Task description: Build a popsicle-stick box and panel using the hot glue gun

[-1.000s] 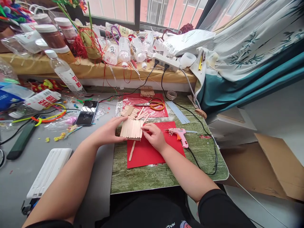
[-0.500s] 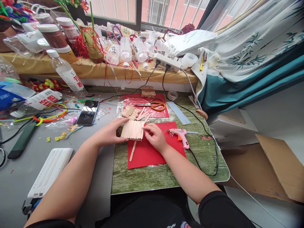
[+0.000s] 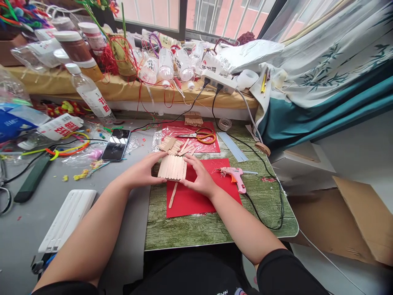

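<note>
Between my two hands is a panel of craft sticks (image 3: 172,167), several flat wooden sticks set side by side. My left hand (image 3: 146,170) grips its left edge, thumb at the near corner and fingers at the far one. On the opposite edge, my right hand (image 3: 198,176) holds it the same way, thumb low and fingers up. Beneath lies a red sheet (image 3: 202,200), with one loose craft stick (image 3: 173,196) on it. A pink hot glue gun (image 3: 233,175) rests at the sheet's right side, a glue stick poking out of its back.
Beyond the panel lie loose craft sticks (image 3: 170,144), scissors (image 3: 204,136) and a bundle of sticks (image 3: 193,119). Pale glue sticks (image 3: 232,146) and a tape roll (image 3: 224,124) are further right. The glue gun's black cord (image 3: 281,205) loops along the right edge. A phone (image 3: 116,144) lies left.
My right hand has gone from a pinch at the panel's right edge to a wider grip along that edge. The left hand keeps its hold. The view has shifted slightly.
</note>
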Demonstrator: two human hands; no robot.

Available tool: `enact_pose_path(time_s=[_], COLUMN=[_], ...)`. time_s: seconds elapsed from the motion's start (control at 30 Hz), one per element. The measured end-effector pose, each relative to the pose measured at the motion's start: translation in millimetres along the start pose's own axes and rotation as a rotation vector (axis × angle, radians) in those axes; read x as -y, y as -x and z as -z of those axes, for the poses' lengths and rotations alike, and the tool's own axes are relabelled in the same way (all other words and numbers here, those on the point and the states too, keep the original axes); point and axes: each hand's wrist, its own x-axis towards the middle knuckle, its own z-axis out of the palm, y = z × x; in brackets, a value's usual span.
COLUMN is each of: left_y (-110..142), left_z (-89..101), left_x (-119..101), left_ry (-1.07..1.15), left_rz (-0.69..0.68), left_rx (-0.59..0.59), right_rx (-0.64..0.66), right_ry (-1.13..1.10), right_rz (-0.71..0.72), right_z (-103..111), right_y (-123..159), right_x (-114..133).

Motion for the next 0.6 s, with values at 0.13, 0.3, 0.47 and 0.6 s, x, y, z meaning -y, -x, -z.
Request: enact_pose_path(time_s=[0.13,0.3,0.47,0.6], left_y=[0.1,0.0,0.9,3.5], left_z=[-2.5,-4.5,-3.6,-3.4], left_x=[1.0,3.6,6.4,9.8], left_ry=[0.063,0.159,0.204,0.229], left_rz=[0.011,0.023,0.027,0.037], left_rx=[0.000,-0.001,0.004,-0.001], right_rx=[-0.003,-0.001,-0.005,-0.002], right_ry=[-0.013,-0.025,-0.031,-0.035], right_rz=[0.001,-0.003,-0.012,-0.035], right_z=[-0.2,-0.1,0.1,0.2], right_y=[0.0,0.3,0.8,0.6], right_x=[0.4,0.7,-0.5,-1.9])
